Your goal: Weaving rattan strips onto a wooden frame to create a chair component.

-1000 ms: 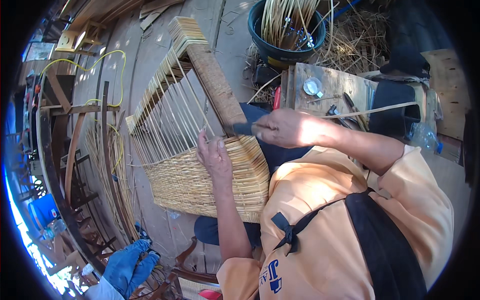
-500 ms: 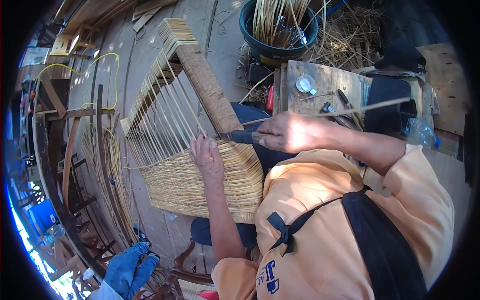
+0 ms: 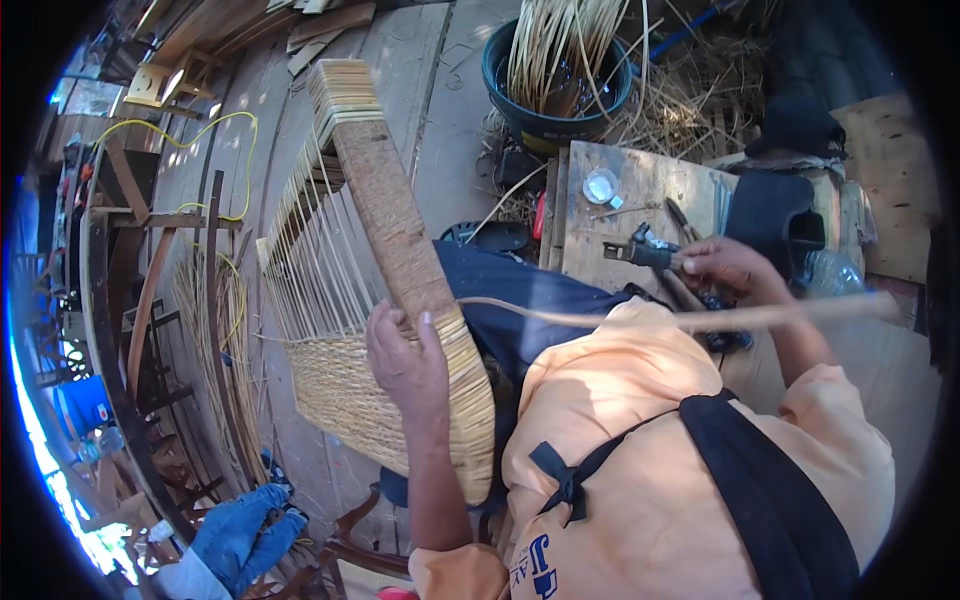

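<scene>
A cane-woven seat frame (image 3: 340, 385) leans on my lap, its lower part tightly woven and bare upright strands above. My left hand (image 3: 405, 360) presses on it at the wrapped side rail (image 3: 395, 220), fingers spread over the weave's edge. My right hand (image 3: 725, 272) is off to the right over a wooden board (image 3: 610, 225), closed on a dark-handled tool (image 3: 645, 250). A long loose cane strand (image 3: 600, 318) runs from the frame across my chest to the right.
A dark bucket (image 3: 555, 95) full of cane strips stands ahead, loose straw beside it. A round metal lid (image 3: 600, 185) and a black container (image 3: 775, 215) sit by the board. Wooden frames and a yellow cord (image 3: 215, 130) lie left; blue cloth (image 3: 240, 515) lies lower left.
My right hand has left the weave and swung right to the wooden board with the dark-handled tool. My left hand has stayed on the frame.
</scene>
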{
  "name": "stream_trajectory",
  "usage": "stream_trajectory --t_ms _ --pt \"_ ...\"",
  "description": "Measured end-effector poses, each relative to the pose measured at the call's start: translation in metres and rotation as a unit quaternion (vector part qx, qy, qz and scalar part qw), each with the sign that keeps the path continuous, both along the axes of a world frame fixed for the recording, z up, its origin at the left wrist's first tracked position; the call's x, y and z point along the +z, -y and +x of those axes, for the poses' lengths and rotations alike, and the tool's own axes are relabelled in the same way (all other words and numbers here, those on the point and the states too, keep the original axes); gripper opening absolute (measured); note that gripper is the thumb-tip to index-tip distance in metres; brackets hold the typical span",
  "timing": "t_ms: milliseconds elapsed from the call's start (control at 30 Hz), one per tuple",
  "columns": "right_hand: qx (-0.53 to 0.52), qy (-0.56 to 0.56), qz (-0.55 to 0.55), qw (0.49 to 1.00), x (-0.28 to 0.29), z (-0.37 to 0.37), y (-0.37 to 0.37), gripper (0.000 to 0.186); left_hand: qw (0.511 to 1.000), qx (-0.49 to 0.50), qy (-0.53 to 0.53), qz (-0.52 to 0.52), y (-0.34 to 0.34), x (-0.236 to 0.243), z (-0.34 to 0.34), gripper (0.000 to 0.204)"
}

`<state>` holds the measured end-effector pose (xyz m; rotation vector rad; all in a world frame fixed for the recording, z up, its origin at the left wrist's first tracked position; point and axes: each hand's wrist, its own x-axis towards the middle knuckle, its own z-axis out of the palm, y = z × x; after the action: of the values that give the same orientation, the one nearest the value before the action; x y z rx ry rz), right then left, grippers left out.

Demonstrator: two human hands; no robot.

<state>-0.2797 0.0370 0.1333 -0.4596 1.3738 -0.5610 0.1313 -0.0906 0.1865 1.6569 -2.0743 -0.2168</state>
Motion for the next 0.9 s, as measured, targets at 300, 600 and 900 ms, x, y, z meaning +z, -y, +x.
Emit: stream_trajectory --t_ms 300,600,900 --pt "0.504 -0.344 -0.036 0.791 -0.054 -0.017 -0.012 0.034 0.982 0.005 0.171 -0.075 -0.019 0.008 0.004 0.01" --pt "0.334 -0.47 -0.141 0.805 -0.089 -0.002 0.068 0.027 0.998 0.038 0.021 -0.036 -0.027 0.014 0.004 0.016" --pt "0.162 -0.523 -0.267 0.793 -0.15 0.011 0.084 0.02 0.899 0.299 -0.321 0.013 -0.017 0.019 0.026 0.033"
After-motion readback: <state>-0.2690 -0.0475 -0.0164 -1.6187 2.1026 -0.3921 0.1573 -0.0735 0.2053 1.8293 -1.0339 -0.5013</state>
